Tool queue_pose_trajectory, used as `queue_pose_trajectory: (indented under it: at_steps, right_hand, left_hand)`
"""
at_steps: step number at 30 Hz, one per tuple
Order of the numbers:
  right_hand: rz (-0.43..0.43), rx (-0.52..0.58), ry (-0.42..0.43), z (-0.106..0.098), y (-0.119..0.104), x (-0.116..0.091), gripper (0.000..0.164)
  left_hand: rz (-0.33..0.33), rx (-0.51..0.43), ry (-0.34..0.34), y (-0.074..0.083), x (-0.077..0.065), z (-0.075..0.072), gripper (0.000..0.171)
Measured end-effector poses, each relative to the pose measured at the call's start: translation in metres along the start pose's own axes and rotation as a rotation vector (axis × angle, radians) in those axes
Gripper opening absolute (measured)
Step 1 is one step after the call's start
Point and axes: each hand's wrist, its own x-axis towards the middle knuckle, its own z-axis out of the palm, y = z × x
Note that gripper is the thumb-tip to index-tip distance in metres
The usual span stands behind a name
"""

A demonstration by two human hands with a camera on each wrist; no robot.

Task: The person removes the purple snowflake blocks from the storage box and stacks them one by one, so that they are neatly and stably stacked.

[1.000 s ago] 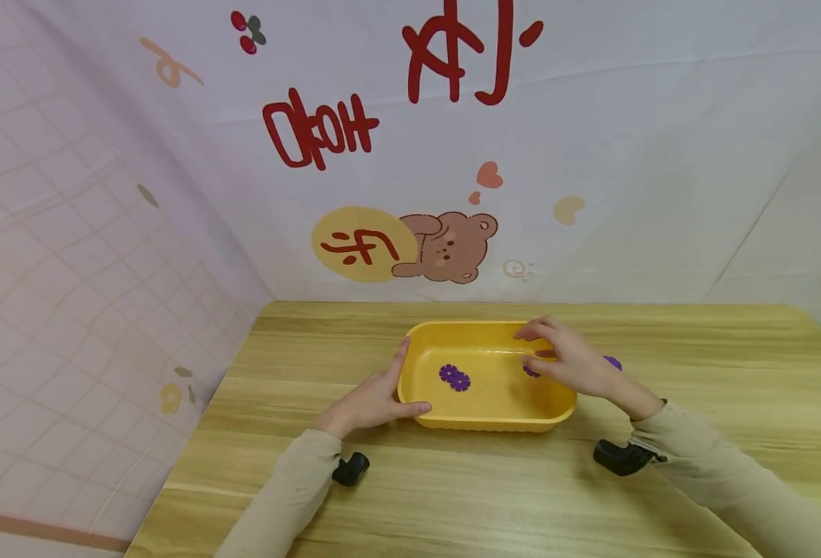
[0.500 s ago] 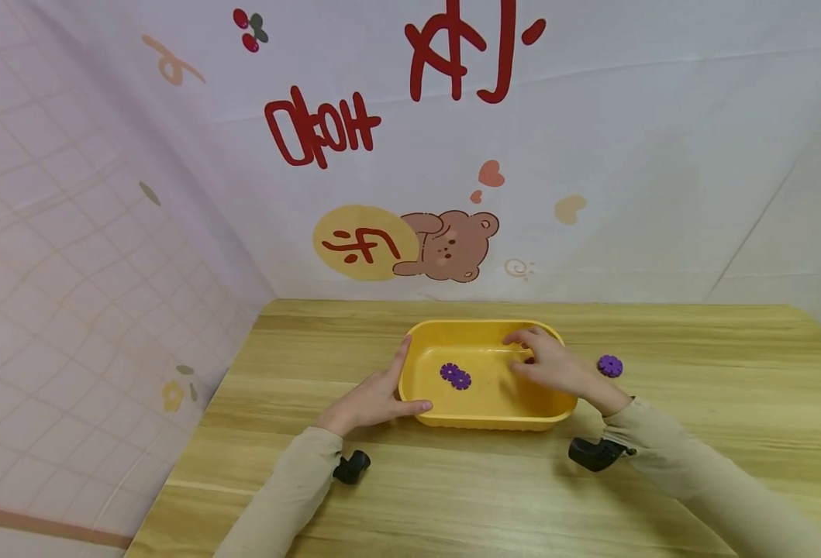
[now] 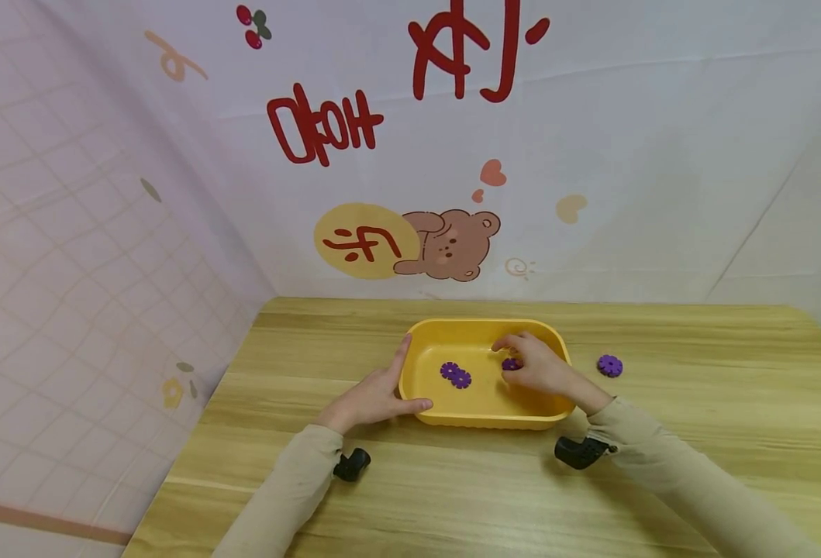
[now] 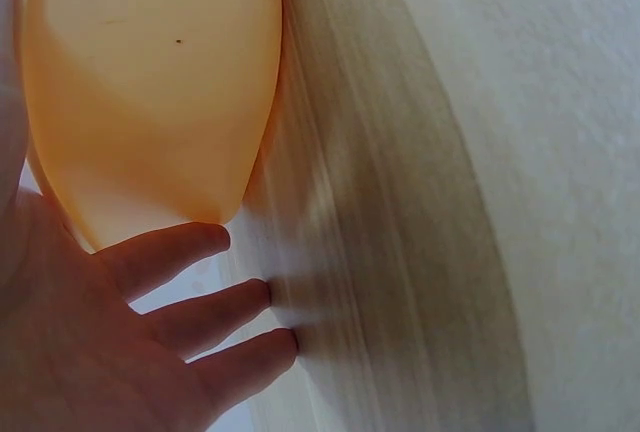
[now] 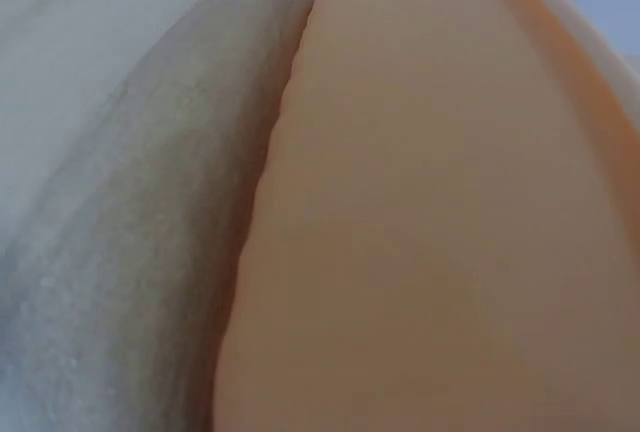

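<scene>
A yellow plastic tub stands on the table. My left hand lies against its left end, thumb at the front rim and fingers spread straight along the outside; the left wrist view shows the straight fingers beside the tub wall. Inside, my right hand pinches a purple notched snowflake disc between thumb and fingertips, partly covered by the hand. Two more purple snowflake discs overlap on the tub floor, left of it. Only the tub's outer wall fills the right wrist view, without the hand.
Right of the tub, a purple snowflake disc lies on the wooden table. A printed white cloth hangs behind the table's back edge. Black wrist mounts stick out below both sleeves.
My right hand has moved left and lower within the tub, the purple snowflake disc moving with it. The disc on the table is now fully uncovered. My left hand has stayed put.
</scene>
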Motion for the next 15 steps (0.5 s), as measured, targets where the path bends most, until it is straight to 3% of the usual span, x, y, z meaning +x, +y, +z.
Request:
queue_pose_trajectory:
  at_steps: [15]
  right_hand:
    - [0.066,0.008,-0.033,0.0007,-0.0004,0.0021,0.03]
  left_hand:
    - [-0.006,-0.005,0.004,0.0004,0.0,0.0001,0.114]
